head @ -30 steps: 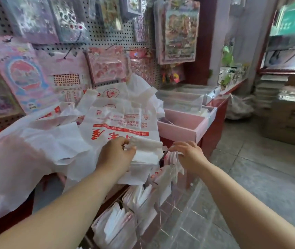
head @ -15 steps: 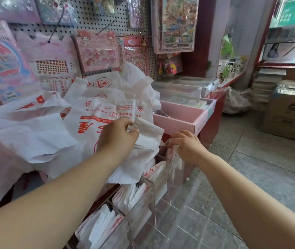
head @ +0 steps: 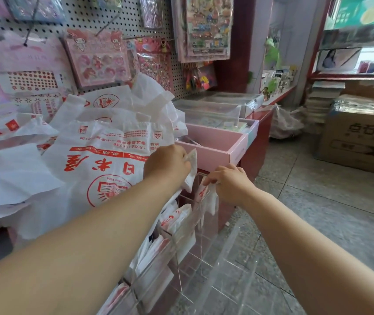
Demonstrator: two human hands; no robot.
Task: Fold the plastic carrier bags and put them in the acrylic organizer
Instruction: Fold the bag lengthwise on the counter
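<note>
My left hand (head: pixel 166 163) grips a folded white carrier bag (head: pixel 191 169), holding it upright just above the far end of the clear acrylic organizer (head: pixel 206 253). My right hand (head: pixel 229 183) pinches the folded bags (head: pixel 204 192) standing in the organizer's far compartment. Nearer compartments hold several more folded white-and-red bags (head: pixel 177 220). A heap of loose white carrier bags with red print (head: pixel 99 160) lies on the counter to the left.
A pink open box (head: pixel 218 146) sits just behind my hands on the red counter (head: pixel 256 142). Clear lidded boxes (head: pixel 211 110) stand farther back. A pegboard with sticker packs (head: pixel 97 57) rises behind. A cardboard carton (head: pixel 361 133) stands on the tiled floor at right.
My left hand has moved right with the folded bag, closing toward my right hand over the organizer's far compartment. The camera view has tilted slightly downward.
</note>
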